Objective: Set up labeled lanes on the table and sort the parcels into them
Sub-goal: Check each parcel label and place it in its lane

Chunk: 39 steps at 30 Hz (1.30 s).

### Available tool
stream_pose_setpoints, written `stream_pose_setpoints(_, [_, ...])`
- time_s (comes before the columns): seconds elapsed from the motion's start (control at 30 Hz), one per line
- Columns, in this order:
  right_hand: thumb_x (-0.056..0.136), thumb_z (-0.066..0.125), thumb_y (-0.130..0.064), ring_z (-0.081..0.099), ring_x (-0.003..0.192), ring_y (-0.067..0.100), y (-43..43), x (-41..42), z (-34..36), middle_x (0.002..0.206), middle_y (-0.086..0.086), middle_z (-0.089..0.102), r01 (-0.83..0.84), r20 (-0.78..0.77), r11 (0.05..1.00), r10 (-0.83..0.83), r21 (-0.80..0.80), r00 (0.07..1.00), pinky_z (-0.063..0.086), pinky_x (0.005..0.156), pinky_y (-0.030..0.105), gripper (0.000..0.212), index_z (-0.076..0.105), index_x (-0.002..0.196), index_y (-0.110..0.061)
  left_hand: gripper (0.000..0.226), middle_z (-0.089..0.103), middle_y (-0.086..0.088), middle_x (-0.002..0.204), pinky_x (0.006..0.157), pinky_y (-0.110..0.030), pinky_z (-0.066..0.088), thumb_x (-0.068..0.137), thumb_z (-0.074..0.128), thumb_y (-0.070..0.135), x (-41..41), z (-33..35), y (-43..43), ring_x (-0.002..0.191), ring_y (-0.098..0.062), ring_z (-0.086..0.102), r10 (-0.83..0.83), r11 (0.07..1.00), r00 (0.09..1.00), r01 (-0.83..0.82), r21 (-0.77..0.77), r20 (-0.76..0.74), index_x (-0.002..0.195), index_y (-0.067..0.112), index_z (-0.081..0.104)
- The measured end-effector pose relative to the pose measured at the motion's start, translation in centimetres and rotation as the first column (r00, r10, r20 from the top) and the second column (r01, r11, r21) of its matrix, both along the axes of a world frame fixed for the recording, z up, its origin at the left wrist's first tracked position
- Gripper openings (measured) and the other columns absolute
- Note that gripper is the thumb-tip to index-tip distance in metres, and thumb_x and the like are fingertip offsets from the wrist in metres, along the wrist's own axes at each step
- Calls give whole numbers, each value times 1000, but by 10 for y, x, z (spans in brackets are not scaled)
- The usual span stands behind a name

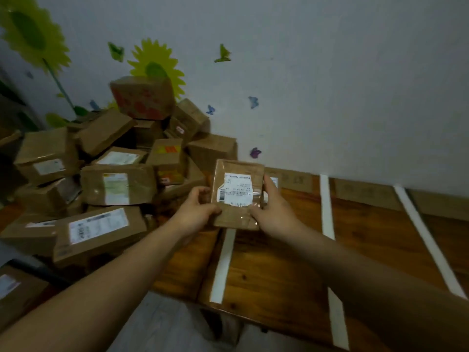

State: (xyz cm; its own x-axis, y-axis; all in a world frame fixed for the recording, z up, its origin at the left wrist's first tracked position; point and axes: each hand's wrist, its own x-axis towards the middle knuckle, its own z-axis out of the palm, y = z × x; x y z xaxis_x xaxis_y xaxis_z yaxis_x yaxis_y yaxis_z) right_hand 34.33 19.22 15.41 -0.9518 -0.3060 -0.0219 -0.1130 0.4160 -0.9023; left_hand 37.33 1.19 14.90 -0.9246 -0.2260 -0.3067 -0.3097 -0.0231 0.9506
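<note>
Parcel (236,216), label (237,189) unreadable, held between left hand (195,210) and right hand (274,212).

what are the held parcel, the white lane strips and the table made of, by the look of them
Parcel: matte brown cardboard or kraft paper, creased; glossy clear tape glints over its white label. Strips: flat matte white, probably tape or paper. Table: reddish-brown wood with visible grain and knots, slight sheen, likely varnished.
</note>
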Motion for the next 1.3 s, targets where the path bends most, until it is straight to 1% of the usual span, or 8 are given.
stream_pose_setpoints(0.13, [86,68,-23,52,119,7,68,14,-37,136,-15,50,55,114,998,-54,-1,992,47,90,27,81,18,147,-39,48,54,-4,109,65,-39,57,88,57,3,1,-32,66,93,-26,60,-137,990,982,139,-7,128,128,20,38])
stream_pose_setpoints(0.5, [83,69,-7,51,125,18,131,12,-92,136,-3,53,243,228,966,-256,85,939,51,95,37,84,21,149,-25,55,59,-1,120,91,-40,52,90,58,13,-24,-78,128,102,-18,59,-363,917,894,392,-70,262,140,23,38])
stream_pose_setpoints(0.7, [82,69,-18,41,129,26,137,-13,-91,139,3,44,367,159,912,-396,184,905,46,98,52,79,26,146,-33,80,53,-2,128,69,-26,52,85,65,7,-56,-77,137,101,-17,59,-507,837,846,529,-137,167,147,32,21])
stream_pose_setpoints(0.77, [83,67,-17,40,128,19,139,-27,-92,135,-4,46,389,134,905,-413,174,901,46,100,49,71,32,143,-31,91,50,3,131,77,-24,51,75,75,7,-72,-77,138,112,-14,52,-590,774,799,601,-201,118,145,33,23])
stream_pose_setpoints(0.87, [84,67,-12,43,127,19,141,-52,-96,135,-2,46,416,125,892,-439,175,890,49,97,43,67,35,142,-27,108,45,8,136,101,-38,43,59,86,13,-97,-79,140,126,-15,42,-684,656,722,671,-347,105,143,38,23])
stream_pose_setpoints(1.0, [85,67,-11,44,129,23,148,-93,-111,138,4,47,367,122,910,-393,191,911,48,98,40,67,35,143,-22,95,47,6,134,103,-39,39,64,83,24,-133,-85,148,127,-19,42,-660,567,746,570,-595,85,141,34,27])
stream_pose_setpoints(1.13, [88,63,-13,45,126,24,155,-132,-131,136,5,46,294,164,935,-327,200,931,50,96,39,67,31,146,-24,106,0,1,159,116,-51,2,73,71,47,-161,-99,152,146,-26,-7,-559,263,768,524,-810,315,151,30,1])
stream_pose_setpoints(1.3, [90,61,-16,51,120,19,158,-159,-162,135,0,51,198,175,961,-232,195,957,53,93,39,66,29,146,-31,106,-18,-2,158,114,-49,-9,75,64,57,-181,-121,154,143,-26,-23,-484,128,747,576,-807,456,151,25,-3])
